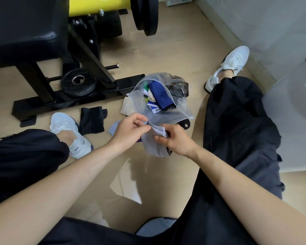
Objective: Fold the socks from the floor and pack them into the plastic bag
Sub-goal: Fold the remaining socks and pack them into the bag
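A pale grey sock [155,145] hangs low over the floor, held between two hands. The left hand [130,129] pinches its top edge. The right hand [176,141] pinches it too, fingers curled on the cloth. Just behind sits the clear plastic bag [178,114], open, with a blue sock [160,94] and others inside. A black sock [91,121] lies on the floor beside a white shoe [67,128].

Translucent plastic bag [168,113], matt grey cloth sock [155,144], glossy floor [166,50]
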Motion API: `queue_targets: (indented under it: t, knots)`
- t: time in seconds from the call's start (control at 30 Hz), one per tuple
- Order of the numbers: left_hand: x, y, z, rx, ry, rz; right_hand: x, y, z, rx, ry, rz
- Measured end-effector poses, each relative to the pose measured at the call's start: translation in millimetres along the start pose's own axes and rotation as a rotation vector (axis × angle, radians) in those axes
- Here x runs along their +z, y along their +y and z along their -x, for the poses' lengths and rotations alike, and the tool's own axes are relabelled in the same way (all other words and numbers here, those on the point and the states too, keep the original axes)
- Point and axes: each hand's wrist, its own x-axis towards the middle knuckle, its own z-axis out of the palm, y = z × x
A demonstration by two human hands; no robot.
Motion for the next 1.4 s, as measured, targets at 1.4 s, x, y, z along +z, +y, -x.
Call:
queue_targets:
  t: [1.4]
  knots:
    - [-14, 5, -6, 0.016, 0.174, 0.205, -18, -13, 6, -0.148, -0.031, -0.309]
